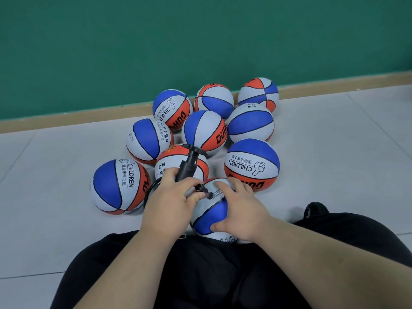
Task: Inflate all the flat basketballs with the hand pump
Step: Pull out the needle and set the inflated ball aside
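Note:
A blue, white and orange basketball [208,216] sits between my knees on the floor. My right hand [239,211] grips its right side, thumb low on the blue panel. My left hand [171,197] holds the black hand pump [188,166] by its lower barrel, with its T-handle pointing up and away. The pump's hose nozzle [206,193] lies between my fingers on top of the ball. A black hose loop [151,190] curls out to the left of my hand.
Several more basketballs of the same colours lie in a cluster ahead, such as one at the left [120,186] and one at the right [252,165]. Behind them a green wall with a tan skirting [89,118]. Grey floor tiles [334,152] spread to both sides. My black trousers [200,270] fill the foreground.

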